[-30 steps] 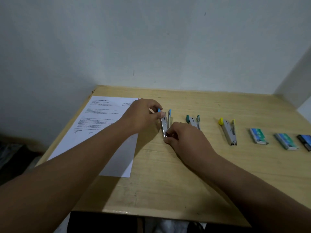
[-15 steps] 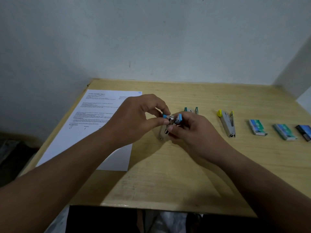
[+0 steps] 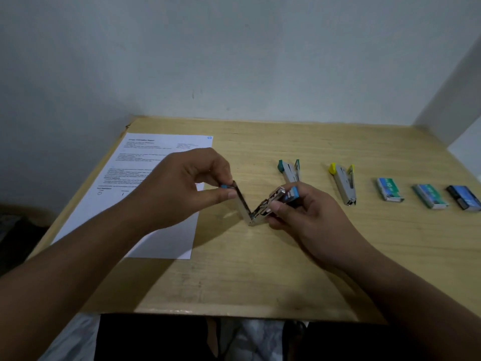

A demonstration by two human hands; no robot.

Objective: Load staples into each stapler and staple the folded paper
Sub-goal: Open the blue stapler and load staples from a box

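Only readable bit was a "10" on the leftmost staple box (image 3: 389, 190). The paper (image 3: 156, 162) had a small blue logo top right, its print too blurry.

You hold the blue-tipped stapler (image 3: 256, 204) hinged open in a V, hinge down, just right of the printed paper (image 3: 145, 178), which lies flat and unfolded. Teal stapler (image 3: 290, 170), yellow stapler (image 3: 343, 183) and three staple boxes (image 3: 389, 189) lie in a row further right of it.

Printed text on the paper (image 3: 145, 178) and staple-box (image 3: 389, 189) labels illegible.
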